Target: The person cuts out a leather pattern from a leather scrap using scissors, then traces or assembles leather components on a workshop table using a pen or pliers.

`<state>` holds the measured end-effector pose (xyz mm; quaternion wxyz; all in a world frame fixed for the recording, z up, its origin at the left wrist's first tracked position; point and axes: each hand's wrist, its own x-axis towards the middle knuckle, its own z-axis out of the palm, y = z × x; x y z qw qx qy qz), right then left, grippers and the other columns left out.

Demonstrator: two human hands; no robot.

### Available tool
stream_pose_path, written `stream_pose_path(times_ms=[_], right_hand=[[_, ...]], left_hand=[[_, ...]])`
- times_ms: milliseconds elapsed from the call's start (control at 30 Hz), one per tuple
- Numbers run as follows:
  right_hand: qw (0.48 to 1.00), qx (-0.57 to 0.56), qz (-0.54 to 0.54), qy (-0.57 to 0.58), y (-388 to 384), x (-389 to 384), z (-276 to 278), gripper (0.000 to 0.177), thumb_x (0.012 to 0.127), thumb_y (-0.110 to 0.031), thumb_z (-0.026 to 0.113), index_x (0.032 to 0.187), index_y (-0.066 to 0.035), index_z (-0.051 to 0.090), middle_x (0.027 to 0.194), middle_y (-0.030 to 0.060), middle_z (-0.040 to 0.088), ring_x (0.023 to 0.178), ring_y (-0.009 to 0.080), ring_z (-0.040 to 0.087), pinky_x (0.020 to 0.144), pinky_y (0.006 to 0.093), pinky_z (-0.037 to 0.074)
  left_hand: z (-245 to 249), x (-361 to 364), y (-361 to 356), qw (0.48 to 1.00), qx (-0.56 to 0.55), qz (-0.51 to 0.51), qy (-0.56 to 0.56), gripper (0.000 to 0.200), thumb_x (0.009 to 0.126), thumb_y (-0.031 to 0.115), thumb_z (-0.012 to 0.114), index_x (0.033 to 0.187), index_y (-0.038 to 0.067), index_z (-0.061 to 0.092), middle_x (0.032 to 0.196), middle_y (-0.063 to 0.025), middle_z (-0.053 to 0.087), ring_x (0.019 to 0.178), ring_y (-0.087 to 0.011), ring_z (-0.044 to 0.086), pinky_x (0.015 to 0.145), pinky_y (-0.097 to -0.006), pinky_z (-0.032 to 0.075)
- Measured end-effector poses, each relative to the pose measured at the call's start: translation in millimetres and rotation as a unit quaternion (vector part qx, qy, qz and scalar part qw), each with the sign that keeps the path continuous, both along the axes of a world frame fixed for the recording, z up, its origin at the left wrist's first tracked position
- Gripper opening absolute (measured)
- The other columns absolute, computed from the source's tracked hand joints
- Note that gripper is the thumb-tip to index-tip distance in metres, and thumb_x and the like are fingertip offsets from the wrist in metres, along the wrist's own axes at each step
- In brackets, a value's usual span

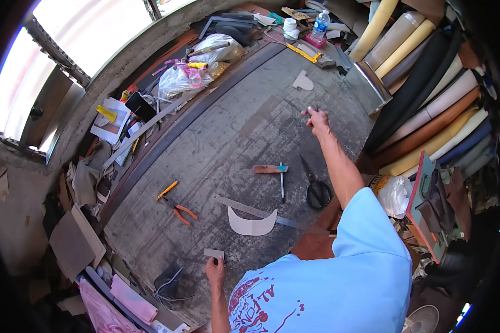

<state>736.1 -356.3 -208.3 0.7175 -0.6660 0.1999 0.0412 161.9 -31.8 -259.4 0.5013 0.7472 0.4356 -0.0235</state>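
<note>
My left hand, at the near edge of the worktable, pinches a small grey rectangular piece of card. Far out over the table, my right hand is stretched with its fingers apart and holds nothing. Just beyond its fingertips lies a pale, rounded template piece. A white curved visor-shaped piece rests against a metal ruler between my two hands. Around them lie a hammer, black-handled scissors, orange-handled pliers and a yellow pen-like tool.
Rolls of material lean along the right side. A water bottle, a white jar and a yellow hacksaw-like tool stand at the far end. Plastic bags and clutter line the left ledge. A cable lies near my left hand.
</note>
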Motion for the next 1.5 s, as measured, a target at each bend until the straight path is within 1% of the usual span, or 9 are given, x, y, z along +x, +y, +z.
stream_pose_path(times_ms=[300, 400, 533, 633, 900, 1067, 1200, 1300, 1500], right_hand=[[0.987, 0.021, 0.158, 0.006, 3, -169, -4, 0.023, 0.091, -0.008, 0.052, 0.111, 0.001, 0.06, 0.103, 0.0137, 0.066, 0.083, 0.0215, 0.066, 0.071, 0.033, 0.056], [0.9, -0.242, 0.358, -0.059, 20, -237, -8, 0.03, 0.085, -0.012, 0.061, 0.113, -0.002, 0.061, 0.101, 0.0145, 0.065, 0.088, 0.0241, 0.065, 0.076, 0.0353, 0.053], [0.776, -0.32, 0.493, -0.229, 69, -328, -16, 0.048, 0.075, -0.026, 0.078, 0.115, -0.006, 0.061, 0.101, 0.0134, 0.056, 0.098, 0.032, 0.062, 0.082, 0.0415, 0.051], [0.711, -0.402, 0.555, -0.16, 108, -366, 2, 0.064, 0.068, -0.022, 0.083, 0.12, -0.007, 0.05, 0.115, 0.0156, 0.049, 0.097, 0.0366, 0.063, 0.08, 0.0461, 0.053], [0.64, -0.464, 0.591, -0.162, 131, -365, -7, 0.032, 0.075, -0.014, 0.073, 0.103, -0.007, 0.057, 0.104, 0.0201, 0.054, 0.088, 0.0426, 0.065, 0.076, 0.0498, 0.053], [0.738, -0.384, 0.546, -0.103, 112, -326, -10, 0.021, 0.085, -0.022, 0.062, 0.101, -0.009, 0.066, 0.101, 0.0186, 0.066, 0.095, 0.0376, 0.065, 0.082, 0.0489, 0.051], [0.871, -0.342, 0.342, -0.087, 35, -234, -7, 0.041, 0.077, -0.031, 0.073, 0.102, 0.002, 0.067, 0.093, 0.0199, 0.07, 0.091, 0.0324, 0.069, 0.081, 0.0399, 0.053], [0.979, -0.145, 0.136, 0.054, -26, -150, -16, 0.028, 0.089, -0.029, 0.069, 0.095, -0.002, 0.066, 0.074, 0.0056, 0.064, 0.052, 0.0085, 0.052, 0.042, 0.0273, 0.043], [0.989, -0.127, 0.028, 0.073, -52, -134, -17, 0.029, 0.093, -0.032, 0.064, 0.083, -0.005, 0.06, 0.068, 0.0012, 0.058, 0.045, 0.0077, 0.044, 0.039, 0.0243, 0.039]], left_hand=[[23, 6, 3, 0.998, -0.01, -0.051, 0.025, 0.029, 0.094, 0.022, 0.061, 0.082, -0.005, 0.06, 0.069, -0.0102, 0.064, 0.061, -0.0143, 0.062, 0.057, -0.0297, 0.048], [3, 1, 2, 0.999, -0.037, -0.01, -0.002, 0.028, 0.094, 0.022, 0.062, 0.084, -0.004, 0.061, 0.069, -0.009, 0.065, 0.061, -0.0124, 0.061, 0.057, -0.0283, 0.047], [14, 3, -1, 0.999, -0.039, -0.001, -0.01, 0.028, 0.093, 0.022, 0.063, 0.083, -0.003, 0.061, 0.069, -0.0077, 0.065, 0.061, -0.0115, 0.061, 0.057, -0.0278, 0.047], [3, -4, 0, 0.999, -0.04, -0.006, -0.033, 0.027, 0.093, 0.022, 0.064, 0.083, -0.003, 0.061, 0.069, -0.0074, 0.065, 0.062, -0.012, 0.062, 0.058, -0.0282, 0.047], [2, -8, -1, 0.999, -0.022, -0.007, -0.028, 0.028, 0.093, 0.021, 0.063, 0.085, -0.005, 0.06, 0.074, -0.0105, 0.066, 0.065, -0.0149, 0.064, 0.06, -0.0299, 0.049], [3, -8, -2, 0.997, -0.055, 0.011, -0.058, 0.024, 0.094, 0.019, 0.062, 0.088, -0.004, 0.06, 0.073, -0.0082, 0.065, 0.064, -0.0132, 0.062, 0.059, -0.0286, 0.049], [6, -6, -3, 0.995, -0.058, 0.017, -0.076, 0.02, 0.094, 0.016, 0.062, 0.091, -0.003, 0.06, 0.073, -0.0064, 0.064, 0.061, -0.0121, 0.06, 0.056, -0.0281, 0.048], [-2, -9, -1, 0.994, -0.076, 0.023, -0.08, 0.019, 0.094, 0.016, 0.061, 0.091, -0.003, 0.06, 0.073, -0.0058, 0.064, 0.06, -0.0118, 0.059, 0.054, -0.0277, 0.047], [7, -7, -3, 0.994, -0.068, 0.019, -0.087, 0.02, 0.094, 0.018, 0.062, 0.088, -0.002, 0.059, 0.072, -0.0058, 0.062, 0.06, -0.0117, 0.059, 0.054, -0.0274, 0.046]])
